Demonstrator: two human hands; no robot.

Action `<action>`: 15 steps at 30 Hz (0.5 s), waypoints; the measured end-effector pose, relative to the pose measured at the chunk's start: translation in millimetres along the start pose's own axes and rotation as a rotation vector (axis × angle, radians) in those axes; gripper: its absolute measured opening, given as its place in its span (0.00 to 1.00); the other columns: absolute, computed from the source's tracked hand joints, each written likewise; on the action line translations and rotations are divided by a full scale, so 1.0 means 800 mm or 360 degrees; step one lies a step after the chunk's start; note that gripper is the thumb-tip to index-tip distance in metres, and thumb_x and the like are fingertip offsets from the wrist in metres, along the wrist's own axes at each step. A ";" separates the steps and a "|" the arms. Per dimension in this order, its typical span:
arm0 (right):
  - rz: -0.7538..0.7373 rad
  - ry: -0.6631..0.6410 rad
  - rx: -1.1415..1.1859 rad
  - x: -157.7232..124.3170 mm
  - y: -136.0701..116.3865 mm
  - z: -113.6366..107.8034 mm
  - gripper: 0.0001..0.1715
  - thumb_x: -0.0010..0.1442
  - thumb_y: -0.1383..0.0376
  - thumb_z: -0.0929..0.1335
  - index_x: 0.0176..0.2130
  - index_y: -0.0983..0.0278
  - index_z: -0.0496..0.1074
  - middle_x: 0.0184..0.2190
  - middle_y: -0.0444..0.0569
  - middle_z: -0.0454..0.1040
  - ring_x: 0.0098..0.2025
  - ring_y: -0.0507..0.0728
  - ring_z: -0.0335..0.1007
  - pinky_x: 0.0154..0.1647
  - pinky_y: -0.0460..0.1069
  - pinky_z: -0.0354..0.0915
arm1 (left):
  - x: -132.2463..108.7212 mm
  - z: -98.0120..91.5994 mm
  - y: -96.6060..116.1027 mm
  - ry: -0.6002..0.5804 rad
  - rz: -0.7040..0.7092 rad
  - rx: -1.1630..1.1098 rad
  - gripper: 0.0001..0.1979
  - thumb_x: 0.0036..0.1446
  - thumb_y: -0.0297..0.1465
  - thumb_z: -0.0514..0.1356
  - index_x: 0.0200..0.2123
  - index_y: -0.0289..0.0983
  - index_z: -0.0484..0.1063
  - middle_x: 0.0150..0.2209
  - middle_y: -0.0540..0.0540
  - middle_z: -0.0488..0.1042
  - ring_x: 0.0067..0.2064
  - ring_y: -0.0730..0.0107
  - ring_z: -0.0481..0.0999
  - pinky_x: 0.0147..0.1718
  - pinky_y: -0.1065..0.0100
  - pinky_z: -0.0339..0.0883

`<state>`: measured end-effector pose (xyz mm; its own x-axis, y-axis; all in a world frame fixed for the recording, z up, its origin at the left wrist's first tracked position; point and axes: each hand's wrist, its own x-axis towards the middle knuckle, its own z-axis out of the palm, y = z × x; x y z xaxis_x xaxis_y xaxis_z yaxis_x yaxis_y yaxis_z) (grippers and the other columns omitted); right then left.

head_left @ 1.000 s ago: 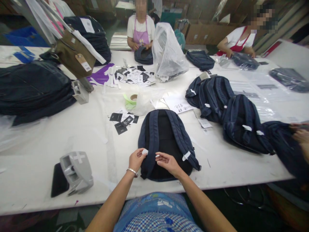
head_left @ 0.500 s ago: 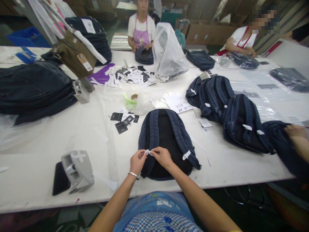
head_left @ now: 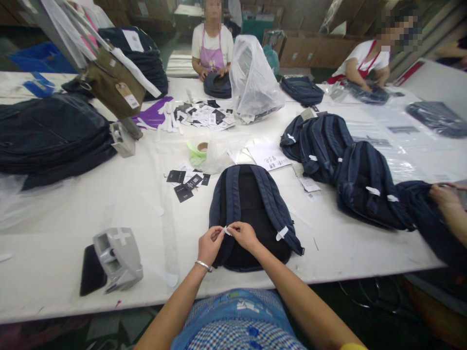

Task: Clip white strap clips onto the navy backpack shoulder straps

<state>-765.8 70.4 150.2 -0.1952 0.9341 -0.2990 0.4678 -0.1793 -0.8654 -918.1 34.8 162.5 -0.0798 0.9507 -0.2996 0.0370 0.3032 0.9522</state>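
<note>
1. Our left hand (head_left: 208, 246) and right hand (head_left: 245, 236) reach forward, angled inward over a navy-and-black fabric backpack (head_left: 253, 216) lying straps-up before us on the white tabletop (head_left: 127, 194).
2. Around it, from the left: a grey plastic device (head_left: 126, 257), black and white paper tags (head_left: 187, 184), a row of navy backpacks (head_left: 365, 180).
3. Fingertips nearly meeting, both hands pinch a small white strip (head_left: 225, 230), partly covering the left-hand strap (head_left: 232, 201).
</note>
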 end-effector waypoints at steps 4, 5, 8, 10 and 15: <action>0.0005 0.0023 0.0035 0.002 -0.006 0.001 0.09 0.56 0.60 0.67 0.31 0.60 0.77 0.29 0.45 0.78 0.32 0.54 0.73 0.35 0.46 0.65 | 0.001 -0.001 -0.003 0.0006 0.0006 0.0098 0.15 0.53 0.41 0.60 0.37 0.36 0.75 0.38 0.43 0.78 0.41 0.62 0.78 0.44 0.62 0.72; 0.0016 0.0062 0.0044 0.001 -0.008 0.001 0.08 0.55 0.60 0.68 0.32 0.60 0.76 0.28 0.44 0.77 0.31 0.53 0.73 0.34 0.45 0.65 | 0.001 -0.001 -0.002 0.0005 -0.0004 0.0100 0.16 0.54 0.43 0.59 0.37 0.36 0.75 0.38 0.43 0.78 0.41 0.61 0.78 0.44 0.62 0.73; 0.0093 0.0200 0.0095 -0.009 -0.015 0.005 0.12 0.50 0.62 0.71 0.38 0.59 0.73 0.25 0.40 0.75 0.27 0.51 0.71 0.29 0.43 0.63 | -0.003 -0.003 0.004 -0.0027 -0.0057 0.0067 0.20 0.53 0.46 0.57 0.40 0.36 0.74 0.40 0.43 0.78 0.41 0.59 0.78 0.43 0.61 0.74; 0.0148 0.0211 0.0160 -0.013 -0.014 0.012 0.13 0.48 0.62 0.73 0.37 0.60 0.72 0.25 0.39 0.75 0.27 0.50 0.71 0.26 0.42 0.61 | -0.002 -0.009 0.006 -0.0053 -0.0174 0.0119 0.23 0.48 0.47 0.60 0.43 0.38 0.72 0.39 0.44 0.79 0.40 0.58 0.79 0.42 0.61 0.74; 0.0208 0.0218 0.0167 0.005 -0.003 0.021 0.17 0.46 0.54 0.74 0.35 0.59 0.73 0.28 0.39 0.76 0.30 0.50 0.73 0.25 0.41 0.61 | 0.037 -0.029 -0.015 -0.0152 -0.0357 0.0417 0.21 0.37 0.48 0.63 0.36 0.44 0.75 0.34 0.50 0.80 0.39 0.51 0.79 0.33 0.62 0.76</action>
<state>-782.0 69.3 144.1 -0.0165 0.9328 -0.3601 0.3880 -0.3260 -0.8621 -943.7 57.6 143.3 -0.0221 0.8565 -0.5156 0.2842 0.4999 0.8182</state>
